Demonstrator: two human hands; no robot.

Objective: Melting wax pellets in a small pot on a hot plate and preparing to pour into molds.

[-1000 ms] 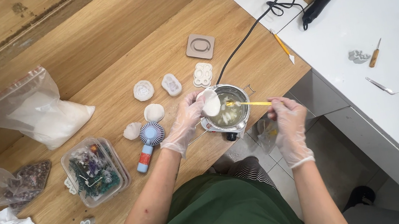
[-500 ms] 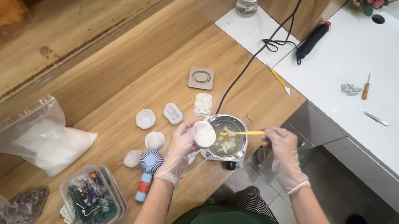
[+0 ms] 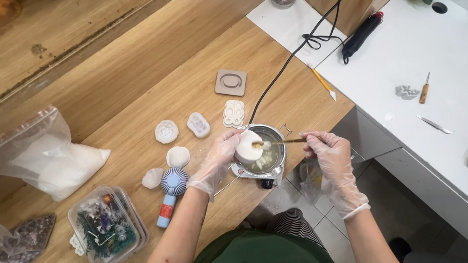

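My left hand [image 3: 218, 161], gloved in thin clear plastic, grips a small white mould [image 3: 248, 145] and tips it over the rim of the little metal melting pot [image 3: 263, 153], which sits near the front edge of the wooden worktop [image 3: 132, 91]. My right hand [image 3: 327, 151], gloved too, is closed around the end of a thin yellow stick [image 3: 280, 142], and the stick's tip sits at the mould, right above the pale liquid in the pot. From the pot a black cable [image 3: 287, 69] runs off toward one o'clock. At eleven o'clock from the pot lie three white moulds in a row [image 3: 200, 124], with a square grey mould [image 3: 231, 82] beyond them. At nine o'clock, just beside my left wrist, lies a small blue handheld fan [image 3: 171, 188], with two more white moulds [image 3: 166, 166] touching its head. Further out at nine o'clock sits a clear plastic box of dried flowers [image 3: 104, 226], and at ten o'clock a zip bag of white flakes [image 3: 48, 156]. Off at three o'clock, well apart, the white worktop [image 3: 426, 67] carries a wooden-handled tool [image 3: 424, 89] and metal tweezers [image 3: 434, 124].
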